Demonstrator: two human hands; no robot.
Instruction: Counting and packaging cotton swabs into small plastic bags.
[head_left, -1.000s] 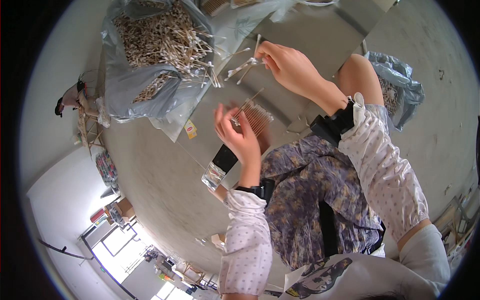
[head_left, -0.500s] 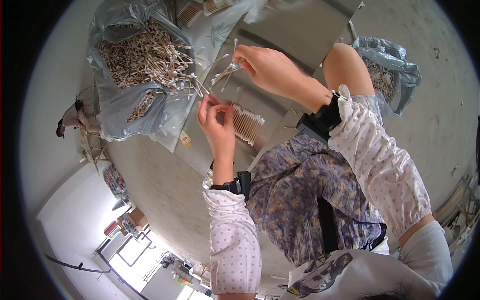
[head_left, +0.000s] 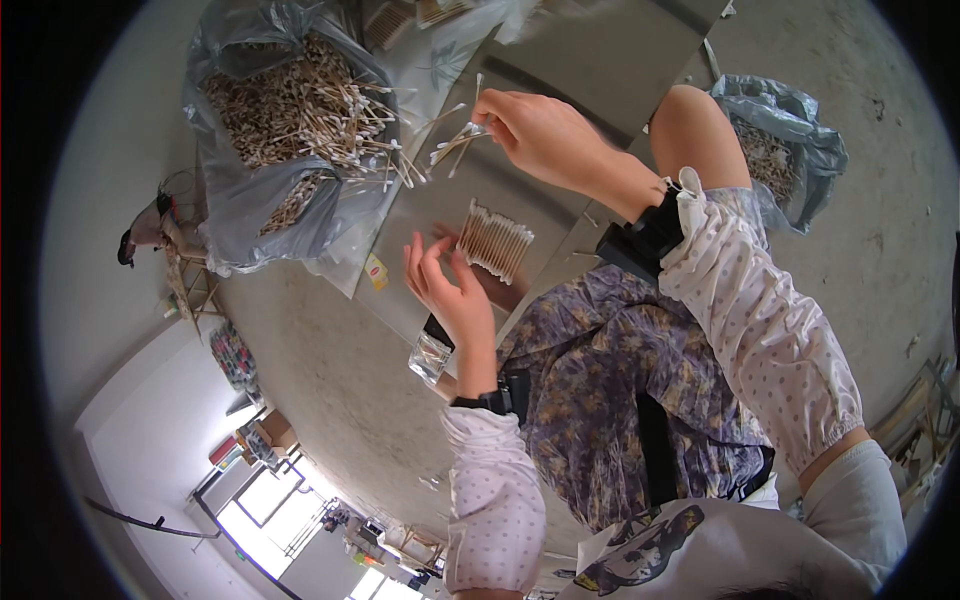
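Observation:
Several cotton swabs stick out at different angles from the pinched fingers of my right hand (head_left: 535, 135), above the grey metal tabletop. A neat row of cotton swabs (head_left: 496, 242) with wooden sticks and white tips lies side by side on the table, nearer to me. My left hand (head_left: 452, 292) is at the left edge of this row, its fingers apart and nothing visible between them. Whether the left thumb touches the row I cannot tell. Beyond to the left, a grey plastic bag (head_left: 225, 215) holds a heap of loose cotton swabs (head_left: 300, 110), some spilling over its right side.
A second grey bag (head_left: 820, 150) with swabs stands on the floor at the right, past my knee. A small yellow packet (head_left: 376, 271) lies by the table's left edge. More swab bundles (head_left: 388, 25) sit at the far end. A person (head_left: 150, 225) is at the far left.
My left hand has drawn back toward me and a little to the right, and its fingers have spread. My right hand stays nearly in place with its swabs.

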